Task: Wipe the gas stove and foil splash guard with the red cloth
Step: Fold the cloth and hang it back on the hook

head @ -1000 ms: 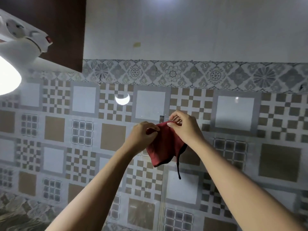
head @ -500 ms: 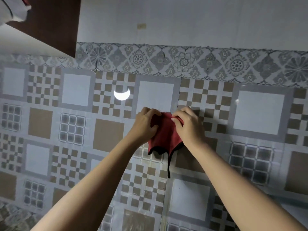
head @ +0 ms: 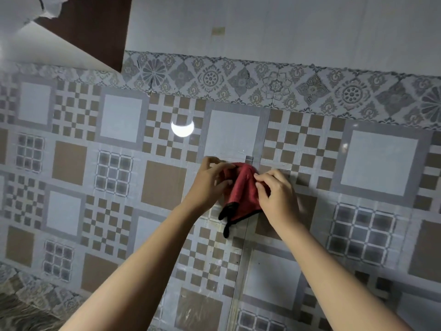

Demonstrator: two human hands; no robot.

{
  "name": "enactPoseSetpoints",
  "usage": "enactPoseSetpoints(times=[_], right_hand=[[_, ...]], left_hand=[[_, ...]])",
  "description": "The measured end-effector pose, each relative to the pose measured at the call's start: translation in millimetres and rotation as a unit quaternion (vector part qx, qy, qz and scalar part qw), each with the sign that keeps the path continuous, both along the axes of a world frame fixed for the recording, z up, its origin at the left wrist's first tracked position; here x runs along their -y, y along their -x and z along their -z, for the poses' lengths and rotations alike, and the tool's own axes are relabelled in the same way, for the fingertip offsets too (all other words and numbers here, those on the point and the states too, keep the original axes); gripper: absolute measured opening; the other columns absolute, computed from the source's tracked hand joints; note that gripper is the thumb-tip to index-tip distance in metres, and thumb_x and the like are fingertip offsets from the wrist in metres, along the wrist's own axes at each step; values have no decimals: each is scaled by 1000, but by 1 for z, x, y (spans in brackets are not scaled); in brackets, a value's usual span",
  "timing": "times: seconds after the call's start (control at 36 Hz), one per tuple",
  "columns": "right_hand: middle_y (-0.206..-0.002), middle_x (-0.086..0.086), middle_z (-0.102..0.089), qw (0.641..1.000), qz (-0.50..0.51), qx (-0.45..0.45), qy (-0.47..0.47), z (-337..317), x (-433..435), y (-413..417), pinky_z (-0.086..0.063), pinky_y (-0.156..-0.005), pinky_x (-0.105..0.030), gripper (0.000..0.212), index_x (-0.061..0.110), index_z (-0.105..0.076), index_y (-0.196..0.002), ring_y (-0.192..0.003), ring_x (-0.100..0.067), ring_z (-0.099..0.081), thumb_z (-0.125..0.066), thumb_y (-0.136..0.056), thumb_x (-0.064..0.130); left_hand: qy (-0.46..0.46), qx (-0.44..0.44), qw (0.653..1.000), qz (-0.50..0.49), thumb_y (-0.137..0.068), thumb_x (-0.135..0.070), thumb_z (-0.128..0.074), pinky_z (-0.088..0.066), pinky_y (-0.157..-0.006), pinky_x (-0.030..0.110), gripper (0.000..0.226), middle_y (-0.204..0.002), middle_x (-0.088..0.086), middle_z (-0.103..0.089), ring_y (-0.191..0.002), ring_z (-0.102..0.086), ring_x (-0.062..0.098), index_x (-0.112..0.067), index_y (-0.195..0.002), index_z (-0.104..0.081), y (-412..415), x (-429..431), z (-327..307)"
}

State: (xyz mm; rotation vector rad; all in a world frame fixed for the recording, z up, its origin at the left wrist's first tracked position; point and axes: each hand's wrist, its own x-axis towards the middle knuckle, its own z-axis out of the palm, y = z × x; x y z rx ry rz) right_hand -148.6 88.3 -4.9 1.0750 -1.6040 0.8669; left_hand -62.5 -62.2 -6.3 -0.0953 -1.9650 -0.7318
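Glossy wall covering (head: pixel 379 163) fills most of the head view, printed with pale squares, brown squares and small checkerboards. A vertical seam (head: pixel 262 144) runs down it near the middle. Above it sits a grey floral border band (head: pixel 238 77), then a plain pale wall (head: pixel 298 22) with a small strip of tape (head: pixel 218 31). A dark brown panel (head: pixel 95 25) shows at the upper left. A bright crescent of lamp reflection (head: pixel 182 129) glints on the covering.

The red cloth (head: pixel 241 187) is held up in front of this covering, right at the seam, between the two bare hands. It is bunched into a narrow, soft-napped fold, deep red, peaked at the top and wider below. A black stitched edging (head: pixel 229 210) runs along its bottom hem, and a short black loop (head: pixel 226 231) dangles beneath. Whether the cloth touches the covering cannot be told.

The left grip (head: pixel 210 185) has its fingers curled over the cloth's upper left side, with the thumb tucked against the fabric. The right grip (head: pixel 276 194) pinches the cloth's right edge with bent fingertips, knuckles raised. Both forearms reach up from the lower edge of the view and meet at the cloth.
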Motion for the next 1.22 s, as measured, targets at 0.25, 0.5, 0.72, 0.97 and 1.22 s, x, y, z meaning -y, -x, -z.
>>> enactPoseSetpoints(times=[0.25, 0.5, 0.72, 0.97, 1.22], right_hand=[[-91, -11, -65, 999, 13, 46, 0, 1, -4, -5, -40, -62, -19, 16, 3, -70, -93, -77, -22, -61, -64, -79, -1], [-99, -7, -64, 990, 25, 131, -35, -6, -6, -11, -51, -70, -28, 18, 7, -69, -94, -84, -20, -60, -58, -82, -1], [-105, -5, -62, 979, 28, 196, -43, -8, -3, -20, -53, -76, -34, 19, 11, -66, -97, -92, -21, -59, -55, -84, 2], [-105, -5, -64, 973, 32, 223, -43, -12, -12, -30, -53, -83, -35, 24, 11, -66, -101, -96, -21, -59, -52, -83, 3], [-118, -6, -61, 968, 30, 244, -46, -23, -27, -47, -49, -88, -31, 29, 11, -62, -114, -106, -21, -58, -52, -87, 8]], left_hand=[[17, 14, 1000, 12, -84, 1, -61, -44, -93, 17, 40, -111, -3, -49, -100, -53, 11, -13, -121, -58, 1, -2, 0], [-32, 18, 999, 22, -87, -2, -58, -50, -86, 19, 33, -111, 4, -61, -99, -58, 13, -13, -117, -62, -6, -3, -2], [-60, 33, 997, 31, -89, -6, -56, -45, -74, 8, 33, -117, 5, -57, -99, -55, 10, -10, -122, -58, -13, -11, -1], [-74, 55, 996, 19, -91, -15, -56, -39, -91, 23, 33, -129, 4, -51, -110, -48, 11, -13, -124, -56, -25, -17, -8], [-53, 67, 996, -17, -93, -24, -53, -33, -93, 20, 39, -137, 3, -48, -124, -45, 15, -12, -130, -51, -49, -27, -23]])
